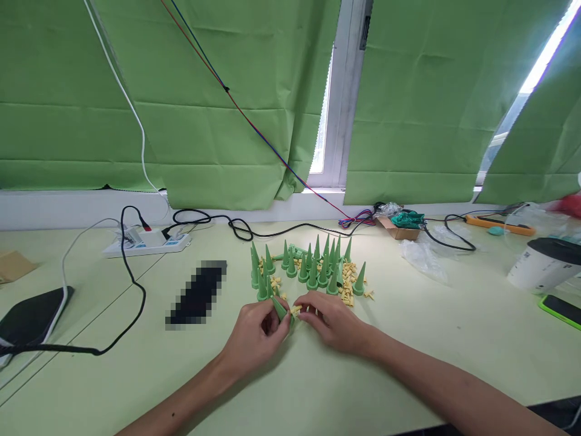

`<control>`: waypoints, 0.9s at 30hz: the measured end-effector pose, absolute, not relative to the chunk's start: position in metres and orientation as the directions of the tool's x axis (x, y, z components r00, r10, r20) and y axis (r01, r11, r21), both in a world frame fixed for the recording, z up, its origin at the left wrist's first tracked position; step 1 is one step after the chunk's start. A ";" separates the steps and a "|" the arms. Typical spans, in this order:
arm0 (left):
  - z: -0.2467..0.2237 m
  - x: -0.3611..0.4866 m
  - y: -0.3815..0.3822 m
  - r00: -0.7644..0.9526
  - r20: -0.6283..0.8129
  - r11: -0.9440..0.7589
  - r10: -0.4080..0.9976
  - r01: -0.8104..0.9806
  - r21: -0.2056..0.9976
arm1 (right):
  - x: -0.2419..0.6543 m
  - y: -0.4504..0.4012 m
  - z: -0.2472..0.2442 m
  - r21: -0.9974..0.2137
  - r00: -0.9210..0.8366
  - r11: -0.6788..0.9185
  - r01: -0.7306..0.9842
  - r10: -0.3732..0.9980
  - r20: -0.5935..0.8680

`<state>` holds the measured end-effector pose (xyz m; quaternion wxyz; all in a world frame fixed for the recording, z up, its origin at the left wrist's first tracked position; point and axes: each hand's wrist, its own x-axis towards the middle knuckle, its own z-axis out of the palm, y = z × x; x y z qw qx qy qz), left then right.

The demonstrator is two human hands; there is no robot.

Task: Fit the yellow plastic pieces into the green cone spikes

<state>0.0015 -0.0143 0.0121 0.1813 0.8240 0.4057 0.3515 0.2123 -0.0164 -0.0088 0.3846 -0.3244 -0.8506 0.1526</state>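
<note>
My left hand is closed around a green cone, which is tilted with its tip up and to the left. Pinched in the fingers of my right hand is a small yellow piece, held right at the cone's base. Whether the two parts touch I cannot tell. Just beyond my hands stand several more green cones, upright on round bases. Small yellow pieces lie loose among them, most thickly on the right side.
On the pale table, a pixelated dark patch lies left of the cones. A power strip with black and white cables is at the back left. Farther right are a small cardboard box, plastic bags, a white container and a green-edged phone.
</note>
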 end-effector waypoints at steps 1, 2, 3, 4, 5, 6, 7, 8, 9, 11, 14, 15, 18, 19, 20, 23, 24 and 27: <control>0.012 0.001 -0.014 0.427 0.433 -0.608 0.794 0.540 0.582 | 0.212 -0.016 -0.009 -0.509 -0.489 0.744 0.432 0.668 0.561; 0.012 0.001 -0.014 0.434 0.434 -0.614 0.789 0.538 0.578 | 0.212 -0.015 -0.009 -0.508 -0.485 0.747 0.430 0.665 0.568; 0.012 0.001 -0.014 0.445 0.438 -0.624 0.781 0.535 0.570 | 0.211 -0.015 -0.010 -0.505 -0.480 0.749 0.429 0.662 0.575; 0.011 0.001 -0.014 0.460 0.443 -0.638 0.770 0.529 0.560 | 0.211 -0.014 -0.010 -0.500 -0.477 0.751 0.431 0.660 0.580; 0.011 0.000 -0.013 0.480 0.449 -0.657 0.754 0.520 0.547 | 0.211 -0.013 -0.010 -0.496 -0.476 0.752 0.434 0.659 0.582; 0.009 -0.001 -0.013 0.499 0.458 -0.676 0.736 0.510 0.531 | 0.210 -0.013 -0.011 -0.491 -0.478 0.753 0.439 0.658 0.582; 0.008 -0.001 -0.013 0.519 0.466 -0.697 0.717 0.501 0.514 | 0.210 -0.012 -0.011 -0.487 -0.481 0.752 0.445 0.659 0.578; 0.007 -0.002 -0.013 0.535 0.475 -0.715 0.699 0.493 0.496 | 0.210 -0.012 -0.011 -0.483 -0.485 0.750 0.451 0.661 0.573; 0.006 -0.003 -0.013 0.546 0.483 -0.729 0.684 0.490 0.479 | 0.210 -0.012 -0.011 -0.481 -0.487 0.747 0.458 0.664 0.568; 0.004 -0.004 -0.013 0.561 0.494 -0.747 0.664 0.487 0.452 | 0.211 -0.013 -0.011 -0.479 -0.492 0.743 0.468 0.669 0.557; 0.003 -0.005 -0.014 0.572 0.504 -0.762 0.647 0.489 0.424 | 0.211 -0.013 -0.011 -0.467 -0.503 0.733 0.494 0.680 0.534; 0.004 -0.005 -0.014 0.577 0.505 -0.767 0.642 0.490 0.415 | 0.211 -0.013 -0.011 -0.462 -0.507 0.728 0.507 0.685 0.523; 0.005 -0.004 -0.015 0.588 0.507 -0.776 0.630 0.495 0.391 | 0.211 -0.013 -0.010 -0.456 -0.512 0.709 0.538 0.704 0.492; 0.006 -0.004 -0.016 0.590 0.507 -0.778 0.628 0.497 0.385 | 0.211 -0.013 -0.010 -0.460 -0.512 0.704 0.541 0.710 0.484; 0.006 -0.003 -0.016 0.591 0.506 -0.777 0.629 0.501 0.380 | 0.211 -0.013 -0.011 -0.467 -0.510 0.699 0.541 0.714 0.479; 0.009 -0.001 -0.016 0.575 0.493 -0.757 0.653 0.504 0.415 | 0.211 -0.014 -0.011 -0.501 -0.481 0.692 0.521 0.722 0.497; 0.010 -0.001 -0.016 0.563 0.485 -0.743 0.669 0.504 0.439 | 0.211 -0.015 -0.011 -0.512 -0.466 0.690 0.511 0.724 0.509; 0.012 0.001 -0.016 0.515 0.454 -0.686 0.727 0.515 0.514 | 0.211 -0.016 -0.011 -0.522 -0.451 0.704 0.482 0.710 0.542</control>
